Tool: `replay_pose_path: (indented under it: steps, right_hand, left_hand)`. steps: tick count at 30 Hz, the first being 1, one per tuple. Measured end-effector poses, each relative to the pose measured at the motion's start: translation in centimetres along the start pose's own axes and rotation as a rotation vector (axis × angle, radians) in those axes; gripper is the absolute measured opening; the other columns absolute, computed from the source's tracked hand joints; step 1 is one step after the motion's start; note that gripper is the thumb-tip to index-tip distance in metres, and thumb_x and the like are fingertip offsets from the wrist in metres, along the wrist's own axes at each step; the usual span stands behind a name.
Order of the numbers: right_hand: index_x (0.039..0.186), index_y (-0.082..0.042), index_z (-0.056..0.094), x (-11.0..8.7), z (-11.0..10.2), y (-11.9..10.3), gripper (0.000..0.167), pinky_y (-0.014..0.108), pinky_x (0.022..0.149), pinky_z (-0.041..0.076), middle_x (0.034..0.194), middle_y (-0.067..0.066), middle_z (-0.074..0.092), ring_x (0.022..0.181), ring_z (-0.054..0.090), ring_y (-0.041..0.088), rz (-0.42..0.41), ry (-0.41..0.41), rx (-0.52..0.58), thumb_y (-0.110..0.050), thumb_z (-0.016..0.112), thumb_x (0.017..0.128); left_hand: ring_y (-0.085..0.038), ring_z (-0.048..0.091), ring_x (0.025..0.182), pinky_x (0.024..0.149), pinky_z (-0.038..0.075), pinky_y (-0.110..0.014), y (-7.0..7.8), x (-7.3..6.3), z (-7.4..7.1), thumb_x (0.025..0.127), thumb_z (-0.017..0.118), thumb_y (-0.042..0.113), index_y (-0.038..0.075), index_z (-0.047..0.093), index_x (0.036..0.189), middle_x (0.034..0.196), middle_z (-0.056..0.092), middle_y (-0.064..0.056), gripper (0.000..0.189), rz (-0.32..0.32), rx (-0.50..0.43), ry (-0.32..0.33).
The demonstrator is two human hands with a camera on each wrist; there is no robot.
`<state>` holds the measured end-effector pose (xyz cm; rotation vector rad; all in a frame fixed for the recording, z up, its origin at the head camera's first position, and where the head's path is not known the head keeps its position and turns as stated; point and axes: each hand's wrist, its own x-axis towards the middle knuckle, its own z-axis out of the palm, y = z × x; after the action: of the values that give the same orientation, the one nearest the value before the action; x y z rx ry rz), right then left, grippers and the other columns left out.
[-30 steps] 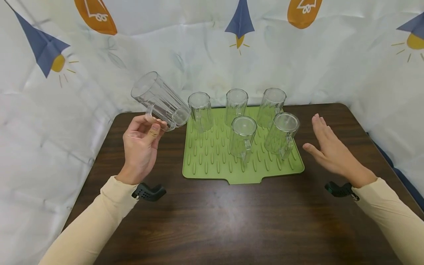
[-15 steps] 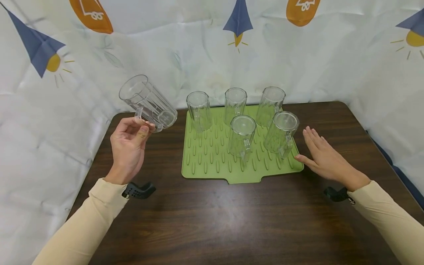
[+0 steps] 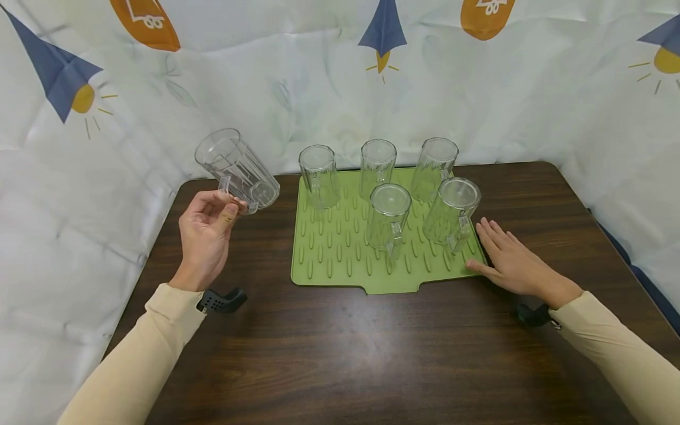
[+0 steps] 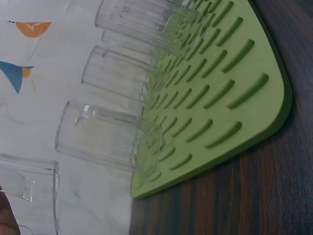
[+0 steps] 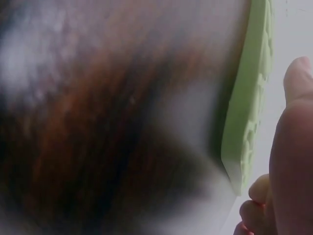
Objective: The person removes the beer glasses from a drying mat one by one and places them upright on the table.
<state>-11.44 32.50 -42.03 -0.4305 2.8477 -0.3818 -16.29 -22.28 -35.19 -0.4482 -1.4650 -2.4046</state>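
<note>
The dark counter (image 3: 340, 366) carries a green mat (image 3: 329, 260) with raised ribs, a stand for five mugs. In its back row are a left mug (image 3: 323, 186), a middle mug (image 3: 375, 171) and a right mug (image 3: 431, 174), seemingly mouth up. In front, an inner mug (image 3: 383, 227) and an outer mug (image 3: 447, 218) look base up. Nothing shows inside any of them.

The sixth, the held mug (image 3: 241, 171), is in the air to the left of the mat, apart from it and tilted, its mouth to the upper left and base to the lower right. It too shows no contents. It is clear and looks rigid; whether glass or plastic I cannot tell, so treat it as breakable. The thick base probably puts weight low, and the smooth, faceted wall could slip if wet.

The left hand (image 3: 204, 236) pinches it by the handle (image 3: 225, 184), thumb against fingers: the surest hold, I judge, though a second hand under the base would steady it. The right hand (image 3: 512, 260) holds nothing, fingers straight, just beside the mat's right edge; whether it touches I cannot tell.
</note>
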Motion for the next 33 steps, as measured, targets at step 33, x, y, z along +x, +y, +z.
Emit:
replay_pose_path:
  steps: [33]
  right_hand:
    - [0.162, 0.007, 0.008, 0.6, 1.3, -1.3, 0.092, 0.075, 0.124, 0.014, 0.172, 0.029, -0.001, 0.161, 0.004, 0.049, 0.017, -0.048, -0.008, -0.056, 0.046, 0.107]
  left_hand:
    - [-0.009, 0.073, 0.083, 0.078, 0.060, -0.017, -6.4, 2.0, -3.0, 0.094, 0.065, -0.012, 0.002, 0.066, 0.098, 0.088, 0.072, 0.001, 0.014, -0.114, 0.396, 0.100]
